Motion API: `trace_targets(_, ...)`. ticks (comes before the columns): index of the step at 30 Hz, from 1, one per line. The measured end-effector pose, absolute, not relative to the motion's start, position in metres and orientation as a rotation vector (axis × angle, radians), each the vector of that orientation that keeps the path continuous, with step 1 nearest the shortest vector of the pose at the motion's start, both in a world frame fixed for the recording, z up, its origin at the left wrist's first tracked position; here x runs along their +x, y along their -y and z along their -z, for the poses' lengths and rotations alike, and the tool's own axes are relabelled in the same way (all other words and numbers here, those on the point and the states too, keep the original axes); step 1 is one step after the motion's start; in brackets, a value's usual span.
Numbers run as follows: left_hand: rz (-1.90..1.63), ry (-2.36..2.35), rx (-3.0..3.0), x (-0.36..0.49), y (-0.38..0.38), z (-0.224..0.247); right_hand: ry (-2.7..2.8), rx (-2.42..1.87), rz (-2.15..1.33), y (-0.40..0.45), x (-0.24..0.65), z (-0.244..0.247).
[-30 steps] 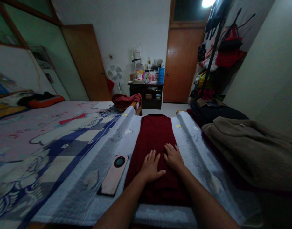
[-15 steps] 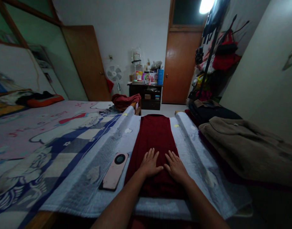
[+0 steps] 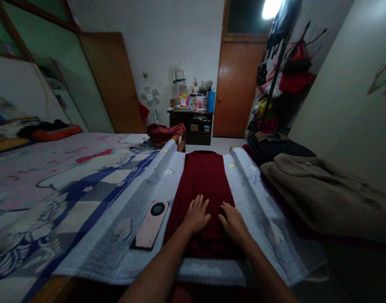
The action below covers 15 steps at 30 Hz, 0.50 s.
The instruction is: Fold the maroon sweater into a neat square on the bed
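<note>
A dark red garment (image 3: 204, 176), folded into a long narrow strip, lies flat on a pale blue-grey cloth (image 3: 212, 271) in front of me. My left hand (image 3: 196, 214) rests palm down on the garment's near half, fingers stretched out. Across from it, my right hand (image 3: 233, 222) lies on the garment's right part, its fingers a little bent and the thumb apart. Neither hand grips anything that I can see. To the left of the garment a pink phone (image 3: 151, 227) with a round black camera ring lies on the cloth.
On the left is a bed with a patterned cover (image 3: 95, 185). A brown fleece garment (image 3: 319, 193) and dark folded clothes (image 3: 281, 145) are piled on the right. Reddish cloth (image 3: 165, 134) hangs at the bed's corner. A dark cabinet (image 3: 191, 134) and a fan (image 3: 150, 99) stand behind.
My right hand's fingers have drawn in and bent slightly. My left hand stays nearly in place on the garment. The view has shifted a little.
</note>
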State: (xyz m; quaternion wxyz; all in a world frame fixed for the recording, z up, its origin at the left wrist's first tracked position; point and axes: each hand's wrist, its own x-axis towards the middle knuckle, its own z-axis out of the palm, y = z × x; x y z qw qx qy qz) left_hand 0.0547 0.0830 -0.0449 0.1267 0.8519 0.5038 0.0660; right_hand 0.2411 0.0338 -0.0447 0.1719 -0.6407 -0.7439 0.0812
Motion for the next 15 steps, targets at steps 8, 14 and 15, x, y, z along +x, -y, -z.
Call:
trace_targets(8, -0.198, -1.475, 2.484, 0.056, -0.082, 0.044, 2.234, -1.745, -0.230, -0.020, 0.226, 0.053)
trace_targets(14, -0.270, -1.473, 2.480, 0.054, -0.080, 0.044, 2.243, -1.757, -0.182, -0.009, 0.234, 0.049)
trace_targets(15, -0.293, -1.472, 2.476, 0.053, -0.079, 0.043, 2.239, -1.752, -0.171, -0.008, 0.234, 0.050)
